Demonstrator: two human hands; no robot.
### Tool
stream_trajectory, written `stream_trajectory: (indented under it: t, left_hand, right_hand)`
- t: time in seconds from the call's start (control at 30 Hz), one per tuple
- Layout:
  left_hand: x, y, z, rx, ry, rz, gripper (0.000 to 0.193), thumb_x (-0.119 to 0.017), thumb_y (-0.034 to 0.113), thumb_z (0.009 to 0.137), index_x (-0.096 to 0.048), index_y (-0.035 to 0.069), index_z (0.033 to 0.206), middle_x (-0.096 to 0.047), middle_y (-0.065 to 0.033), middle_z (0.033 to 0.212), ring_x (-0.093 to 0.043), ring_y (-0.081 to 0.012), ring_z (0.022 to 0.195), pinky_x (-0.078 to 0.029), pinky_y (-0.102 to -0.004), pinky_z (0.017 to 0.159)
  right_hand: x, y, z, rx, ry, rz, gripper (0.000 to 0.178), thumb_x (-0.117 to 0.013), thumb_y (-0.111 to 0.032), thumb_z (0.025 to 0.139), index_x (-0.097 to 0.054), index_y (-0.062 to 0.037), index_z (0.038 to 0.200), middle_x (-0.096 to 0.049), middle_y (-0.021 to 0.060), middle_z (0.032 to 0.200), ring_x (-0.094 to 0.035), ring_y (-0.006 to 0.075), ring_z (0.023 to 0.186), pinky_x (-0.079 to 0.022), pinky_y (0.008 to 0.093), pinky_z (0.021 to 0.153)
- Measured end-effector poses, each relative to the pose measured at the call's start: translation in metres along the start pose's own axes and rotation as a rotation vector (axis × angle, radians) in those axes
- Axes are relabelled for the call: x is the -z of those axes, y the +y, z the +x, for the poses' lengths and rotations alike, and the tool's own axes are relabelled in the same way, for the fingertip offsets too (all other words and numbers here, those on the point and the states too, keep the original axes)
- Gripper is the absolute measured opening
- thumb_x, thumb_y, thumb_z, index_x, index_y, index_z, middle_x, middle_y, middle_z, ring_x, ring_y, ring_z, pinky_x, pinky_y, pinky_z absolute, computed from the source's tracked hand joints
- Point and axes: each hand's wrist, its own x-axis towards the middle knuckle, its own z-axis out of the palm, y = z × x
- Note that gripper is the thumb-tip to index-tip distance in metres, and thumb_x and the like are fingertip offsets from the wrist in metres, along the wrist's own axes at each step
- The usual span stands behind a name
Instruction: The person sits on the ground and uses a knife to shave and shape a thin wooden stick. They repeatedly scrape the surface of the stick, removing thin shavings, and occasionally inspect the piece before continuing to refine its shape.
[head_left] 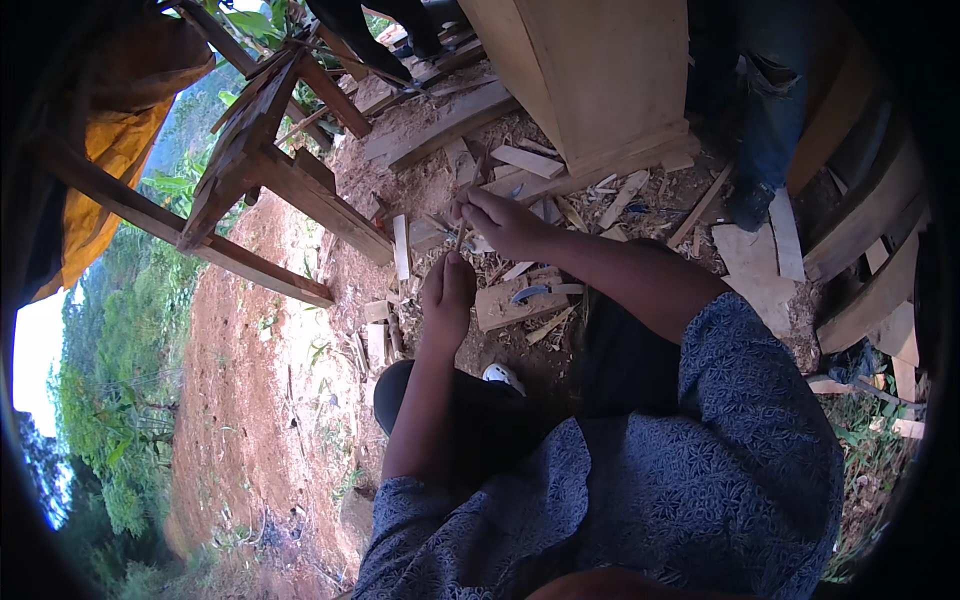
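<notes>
My left hand [448,297] is closed around the lower end of a thin wooden stick [461,238], its thumb lying along the stick. Just above and to the right, my right hand [503,224] is closed with its fingertips at the stick's upper end. A narrow dark piece shows beyond the right hand; whether that hand holds it too is unclear. Below the right forearm, a curved-bladed knife [531,293] with a light handle lies on a flat wooden block [500,308].
Wood offcuts [403,247] and shavings litter the ground. A large wooden panel piece [610,90] stands ahead. A timber frame [320,205] is at left, before a dirt slope [240,380]. Dark-trousered legs [372,35] and torn jeans [768,110] show nearby. Curved boards [880,240] lean at right.
</notes>
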Motion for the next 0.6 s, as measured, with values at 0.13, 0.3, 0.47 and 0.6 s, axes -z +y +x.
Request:
stream_trajectory:
  t: [0.13,0.3,0.47,0.6]
  left_hand:
    - [0.0,-0.005,0.007,-0.01,-0.02,0.007,0.038,-0.038,0.029,0.111,-0.048,0.008,0.081,-0.044,0.0034,0.065,-0.035,-0.0061,0.057,-0.03,-0.0261,0.052]
    - [-0.007,0.002,0.01,-0.015,-0.031,-0.063,0.038,-0.037,0.03,0.111,-0.048,0.008,0.083,-0.044,0.003,0.065,-0.036,-0.0061,0.056,-0.03,-0.0253,0.052]
    - [-0.012,0.005,0.017,-0.086,-0.071,-0.024,0.037,-0.036,0.03,0.111,-0.047,0.008,0.084,-0.043,0.0033,0.065,-0.035,-0.0051,0.056,-0.029,-0.0251,0.051]
    - [-0.009,0.005,0.015,-0.026,-0.047,-0.064,0.036,-0.036,0.03,0.111,-0.047,0.008,0.085,-0.042,0.0039,0.065,-0.035,-0.0052,0.056,-0.028,-0.0255,0.051]
  right_hand:
    - [0.013,-0.006,0.001,-0.034,-0.1,0.003,0.016,-0.044,-0.017,0.107,-0.057,-0.0069,0.108,-0.064,0.0101,0.094,-0.066,0.0214,0.087,-0.05,0.0366,0.081]
    - [-0.002,-0.014,-0.01,-0.018,-0.055,0.034,0.019,-0.04,-0.016,0.108,-0.055,-0.005,0.107,-0.061,0.0085,0.091,-0.063,0.0176,0.091,-0.049,0.0355,0.085]
    - [-0.009,-0.021,-0.025,0.016,-0.157,0.092,0.017,-0.042,-0.016,0.108,-0.055,-0.0046,0.109,-0.061,0.0084,0.094,-0.061,0.0176,0.091,-0.048,0.0352,0.087]
    - [-0.001,-0.021,-0.014,-0.031,-0.109,0.101,0.014,-0.045,-0.014,0.107,-0.054,-0.0045,0.11,-0.06,0.0072,0.097,-0.06,0.0169,0.098,-0.046,0.034,0.091]
